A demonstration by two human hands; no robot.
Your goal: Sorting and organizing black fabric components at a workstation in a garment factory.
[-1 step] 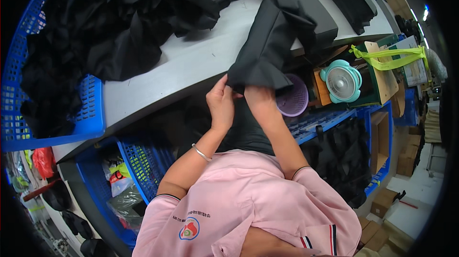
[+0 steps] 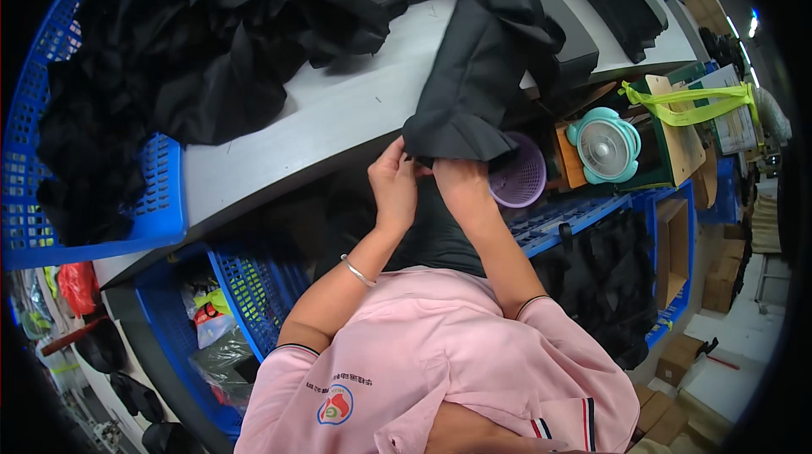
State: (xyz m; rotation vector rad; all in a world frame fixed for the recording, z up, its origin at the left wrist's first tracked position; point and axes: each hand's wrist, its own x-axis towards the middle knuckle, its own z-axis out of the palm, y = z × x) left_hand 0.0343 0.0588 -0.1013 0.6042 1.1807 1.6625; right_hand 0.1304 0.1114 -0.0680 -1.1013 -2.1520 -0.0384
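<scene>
A sewn black fabric piece [image 2: 469, 86], likely a bag or sleeve shape, lies over the table's near edge, its far end draped against a dark grey block [image 2: 577, 31]. At its near left corner, my left hand [image 2: 394, 188] pinches the hem between thumb and fingers. My right hand [image 2: 463, 192] grips the near edge close beside it; the cloth covers most of those fingers. Both hands are just off the table edge, above my lap.
Black fabric pieces are heaped on the grey table [image 2: 338, 107] and in a blue basket [image 2: 156, 221] at left. Folded black cloth [image 2: 622, 6] lies at far right. Below stand a purple basket [image 2: 520, 171], a turquoise fan [image 2: 605, 144] and a blue crate [image 2: 156, 310].
The black fabric has shifted slightly and its folds at the far end bulge a little farther right. Both hands stay at its near edge, almost unmoved.
</scene>
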